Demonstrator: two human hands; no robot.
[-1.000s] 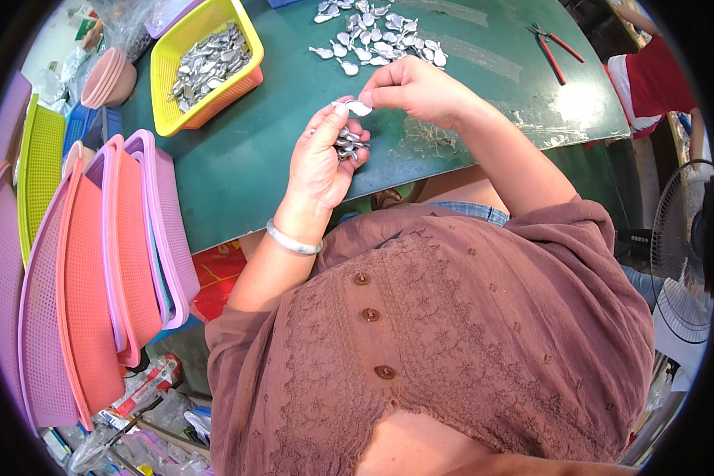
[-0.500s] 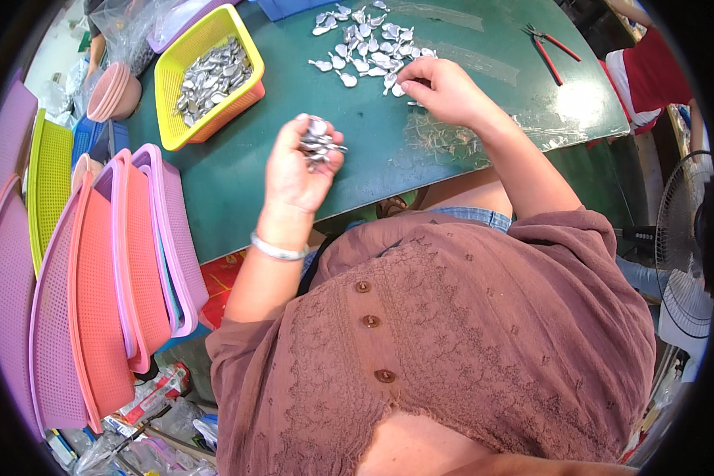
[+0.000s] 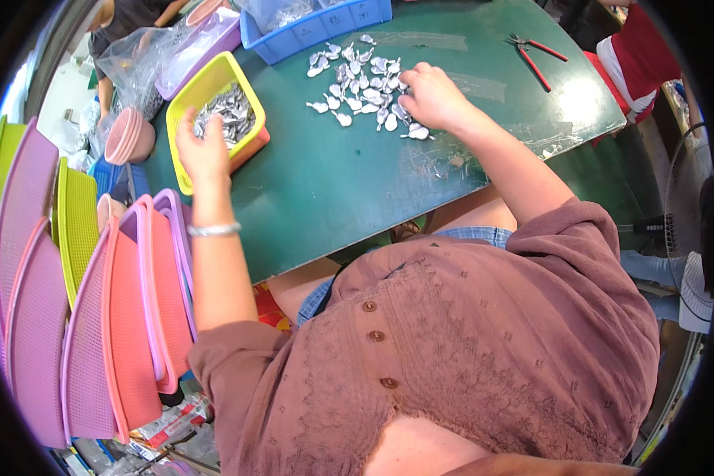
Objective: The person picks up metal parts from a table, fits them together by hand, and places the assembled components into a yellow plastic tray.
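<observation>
My left hand (image 3: 202, 151) is over the near left side of a yellow basket (image 3: 181, 103), its thumb and fingers apart and no pieces visible in it. Small silvery metal pieces (image 3: 234, 115), rounded with a narrow tail, lie heaped inside the basket. At the right edge of a loose spread of similar metal pieces (image 3: 370, 94) on the green table, my right hand (image 3: 435, 101) rests low with thumb and fingertips parted. Its palm side is hidden, and the fingertips touch or hover over the nearest pieces.
Red-handled pliers (image 3: 535, 59) lie open at the far right of the green table (image 3: 317, 198). A blue bin (image 3: 317, 36) stands at the back. Stacked pink and purple baskets (image 3: 135, 293) crowd the left side. A fan (image 3: 686, 230) is at the right; other people are near the table.
My left hand has moved left to the yellow basket, and the handful of metal pieces no longer shows in it. My right hand has shifted slightly over the spread. The view has tilted.
</observation>
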